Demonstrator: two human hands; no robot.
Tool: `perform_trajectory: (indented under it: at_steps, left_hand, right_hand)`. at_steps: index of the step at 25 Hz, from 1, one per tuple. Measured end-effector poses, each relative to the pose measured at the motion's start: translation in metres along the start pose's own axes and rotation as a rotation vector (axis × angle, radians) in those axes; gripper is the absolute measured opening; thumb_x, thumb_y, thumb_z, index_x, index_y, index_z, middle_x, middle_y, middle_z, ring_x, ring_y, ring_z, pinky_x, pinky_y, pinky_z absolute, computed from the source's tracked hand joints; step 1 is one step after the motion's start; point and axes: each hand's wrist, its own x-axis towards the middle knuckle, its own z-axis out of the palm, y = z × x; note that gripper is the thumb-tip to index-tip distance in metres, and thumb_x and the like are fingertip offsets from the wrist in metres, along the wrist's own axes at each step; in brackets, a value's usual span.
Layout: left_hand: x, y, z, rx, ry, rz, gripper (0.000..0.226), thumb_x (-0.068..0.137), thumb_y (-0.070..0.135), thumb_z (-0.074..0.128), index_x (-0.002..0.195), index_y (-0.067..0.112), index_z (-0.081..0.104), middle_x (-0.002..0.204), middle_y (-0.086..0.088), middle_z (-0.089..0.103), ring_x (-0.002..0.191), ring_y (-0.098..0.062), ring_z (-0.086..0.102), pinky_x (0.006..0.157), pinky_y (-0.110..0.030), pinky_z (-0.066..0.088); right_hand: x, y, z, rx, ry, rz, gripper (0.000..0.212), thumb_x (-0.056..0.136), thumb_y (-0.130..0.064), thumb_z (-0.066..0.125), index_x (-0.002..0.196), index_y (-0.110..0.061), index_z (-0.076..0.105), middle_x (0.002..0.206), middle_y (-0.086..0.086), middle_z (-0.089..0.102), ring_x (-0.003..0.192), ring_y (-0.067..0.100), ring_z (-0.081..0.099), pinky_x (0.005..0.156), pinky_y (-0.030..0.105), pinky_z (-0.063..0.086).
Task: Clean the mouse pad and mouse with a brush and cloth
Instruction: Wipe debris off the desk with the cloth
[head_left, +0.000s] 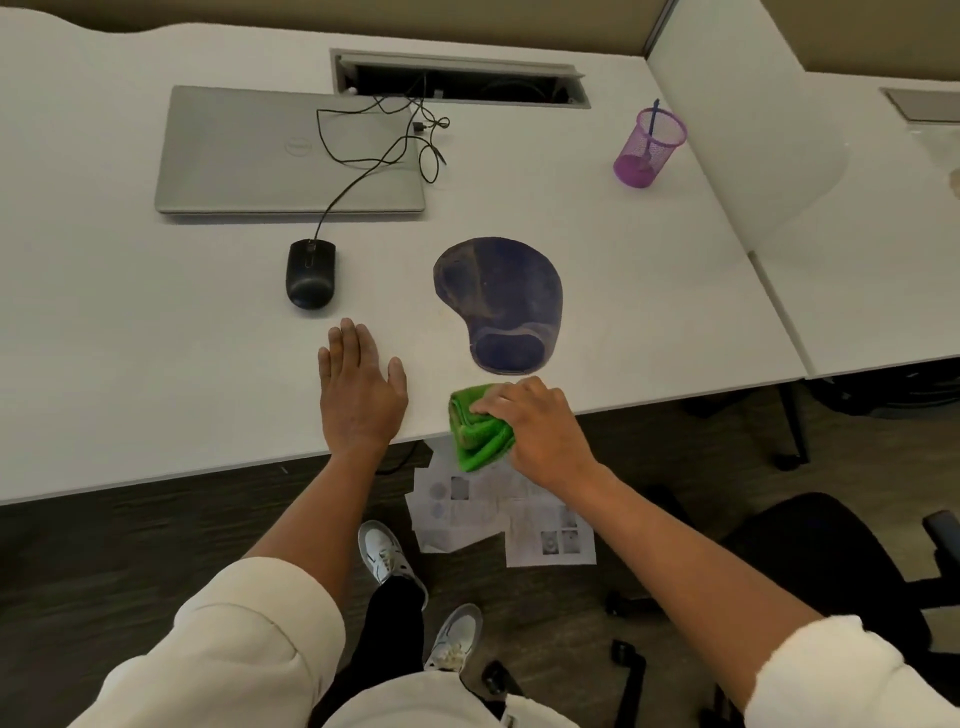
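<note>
A dusty blue mouse pad (498, 299) with a wrist rest lies on the white desk (130, 364), right of centre. A black wired mouse (310, 274) sits to its left, apart from it. My right hand (540, 431) grips a folded green cloth (475, 431) at the desk's front edge, just below the pad; part of the cloth hangs past the edge. My left hand (361, 389) rests flat on the desk, fingers together, below the mouse and holding nothing. A blue-handled tool, maybe the brush (652, 127), stands in a purple mesh cup (647, 148) at the back right.
A shut grey laptop (288, 153) lies at the back left with the mouse cable looped over it. A cable hatch (460, 78) is open behind it. Papers (498, 514) lie on the floor under the desk edge. A black chair (821, 561) stands at the right.
</note>
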Motion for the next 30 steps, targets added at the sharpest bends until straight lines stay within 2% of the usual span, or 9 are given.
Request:
perform_trajectory:
  at_steps: [3, 7, 11, 14, 20, 23, 26, 28, 30]
  left_hand:
    - [-0.001, -0.001, 0.002, 0.009, 0.002, -0.006, 0.070, 0.107, 0.045, 0.029, 0.163, 0.009, 0.006, 0.172, -0.010, 0.001, 0.159, -0.025, -0.002, 0.128, -0.040, -0.001]
    - [0.002, -0.001, 0.002, 0.010, 0.003, -0.007, 0.070, 0.108, 0.045, 0.030, 0.163, 0.009, 0.006, 0.172, -0.010, 0.002, 0.159, -0.025, -0.001, 0.128, -0.040, 0.000]
    - [0.001, -0.001, 0.002, 0.008, -0.005, 0.000, 0.070, 0.108, 0.044, 0.030, 0.163, 0.008, 0.007, 0.172, -0.011, 0.003, 0.159, -0.026, 0.000, 0.128, -0.041, 0.000]
    - [0.001, 0.000, 0.003, 0.012, 0.000, 0.001, 0.069, 0.107, 0.042, 0.030, 0.163, 0.006, 0.008, 0.171, -0.013, 0.003, 0.159, -0.027, 0.001, 0.128, -0.041, 0.000]
    - [0.000, -0.001, -0.001, -0.027, -0.004, 0.028, 0.071, 0.107, 0.042, 0.035, 0.162, 0.005, 0.010, 0.171, -0.013, 0.005, 0.159, -0.027, 0.001, 0.129, -0.041, -0.001]
    - [0.000, -0.005, -0.006, -0.082, -0.022, 0.064, 0.072, 0.105, 0.042, 0.042, 0.162, 0.005, 0.015, 0.171, -0.014, 0.010, 0.158, -0.028, 0.003, 0.128, -0.040, -0.002]
    - [-0.002, -0.009, -0.011, -0.184, -0.052, 0.124, 0.066, 0.106, 0.035, 0.047, 0.161, 0.006, 0.023, 0.170, -0.012, 0.016, 0.158, -0.027, 0.006, 0.128, -0.040, 0.001]
    - [-0.010, -0.006, -0.016, -0.278, -0.091, 0.135, 0.062, 0.106, 0.032, 0.051, 0.160, 0.011, 0.028, 0.169, -0.008, 0.022, 0.158, -0.025, 0.012, 0.128, -0.042, 0.009]
    - [-0.022, 0.004, -0.020, -0.344, -0.099, 0.164, 0.058, 0.105, 0.030, 0.054, 0.158, 0.015, 0.036, 0.166, -0.005, 0.032, 0.155, -0.024, 0.024, 0.126, -0.042, 0.020]
  right_hand:
    - [-0.045, 0.038, -0.009, -0.064, -0.028, 0.099, 0.039, 0.085, -0.018, 0.067, 0.121, -0.034, 0.064, 0.125, -0.009, 0.063, 0.105, 0.020, 0.052, 0.083, 0.040, 0.045]
    - [-0.058, 0.085, -0.039, -0.032, 0.061, 0.330, 0.036, 0.085, -0.013, 0.064, 0.117, -0.030, 0.067, 0.122, -0.005, 0.066, 0.102, 0.023, 0.056, 0.081, 0.039, 0.049]
    - [-0.046, 0.088, -0.041, 0.044, 0.234, 0.426, 0.050, 0.080, 0.000, 0.063, 0.123, -0.027, 0.063, 0.124, -0.003, 0.063, 0.106, 0.025, 0.054, 0.083, 0.045, 0.050]
    - [-0.050, 0.086, -0.034, 0.052, 0.360, 0.467, 0.064, 0.071, 0.008, 0.060, 0.126, -0.026, 0.060, 0.125, -0.002, 0.061, 0.105, 0.025, 0.053, 0.081, 0.044, 0.050]
    - [-0.095, 0.070, 0.007, -0.086, 0.058, 0.408, 0.056, 0.080, -0.006, 0.063, 0.130, -0.030, 0.056, 0.128, -0.005, 0.055, 0.106, 0.020, 0.050, 0.082, 0.041, 0.048]
    - [-0.128, 0.064, 0.026, 0.097, 0.002, 0.498, 0.053, 0.084, -0.006, 0.063, 0.129, -0.032, 0.056, 0.125, -0.009, 0.055, 0.105, 0.015, 0.051, 0.085, 0.039, 0.051]
    - [-0.142, 0.059, 0.033, 0.444, 0.122, 0.608, 0.048, 0.084, -0.004, 0.070, 0.125, -0.028, 0.060, 0.113, -0.007, 0.060, 0.105, 0.012, 0.059, 0.086, 0.029, 0.054]
    - [-0.143, 0.053, 0.030, 0.724, 0.190, 0.670, 0.044, 0.084, -0.009, 0.075, 0.119, -0.031, 0.061, 0.108, -0.008, 0.064, 0.103, 0.008, 0.063, 0.081, 0.020, 0.054]
    - [-0.136, 0.043, 0.023, 0.961, 0.242, 0.704, 0.038, 0.083, -0.016, 0.077, 0.108, -0.039, 0.059, 0.103, -0.008, 0.067, 0.098, 0.008, 0.066, 0.072, 0.018, 0.055]
